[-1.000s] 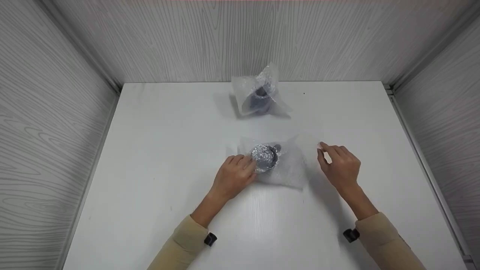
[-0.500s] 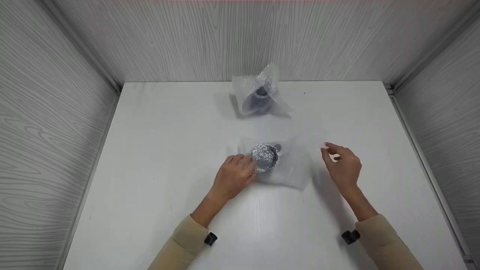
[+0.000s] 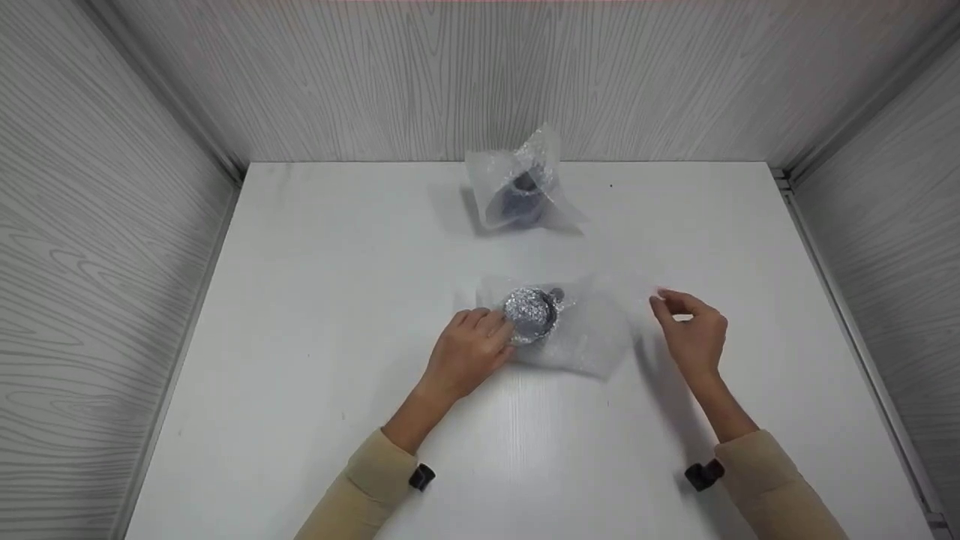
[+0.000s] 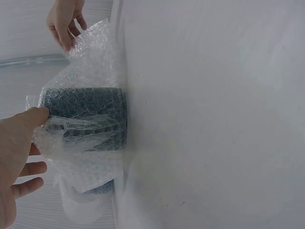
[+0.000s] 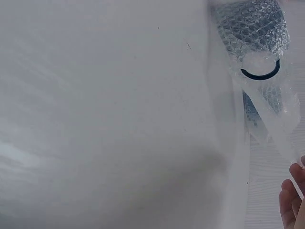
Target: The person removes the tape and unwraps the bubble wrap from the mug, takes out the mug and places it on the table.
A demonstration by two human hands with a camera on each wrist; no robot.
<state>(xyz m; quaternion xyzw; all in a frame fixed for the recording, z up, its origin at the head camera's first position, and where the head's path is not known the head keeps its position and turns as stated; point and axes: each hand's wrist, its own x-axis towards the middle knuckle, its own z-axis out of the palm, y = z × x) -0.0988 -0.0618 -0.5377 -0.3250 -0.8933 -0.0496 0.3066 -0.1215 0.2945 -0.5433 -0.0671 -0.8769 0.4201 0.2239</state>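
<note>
A dark mug point(image 4: 81, 102) wrapped in bubble wrap stands on the table, its round top point(image 3: 531, 313) seen from above in the head view. In the right wrist view the mug's curved handle point(image 5: 261, 76) shows through the wrap. My left hand point(image 3: 469, 349) grips the mug's left side, the thumb at its upper edge. To the right, my right hand point(image 3: 694, 330) pinches the free end of the bubble wrap point(image 4: 95, 57), which stretches from the mug toward those fingertips.
Behind the mug, near the table's back edge, sits a second bundle of bubble wrap point(image 3: 491, 184) with a dark bluish thing inside. Grey wood-patterned walls point(image 3: 360, 82) border the white table point(image 3: 337, 262) at the back and both sides.
My right hand has moved slightly to the right, and the bubble wrap's free end has spread out that way. The left hand, the mug and the rear bundle have stayed in place.
</note>
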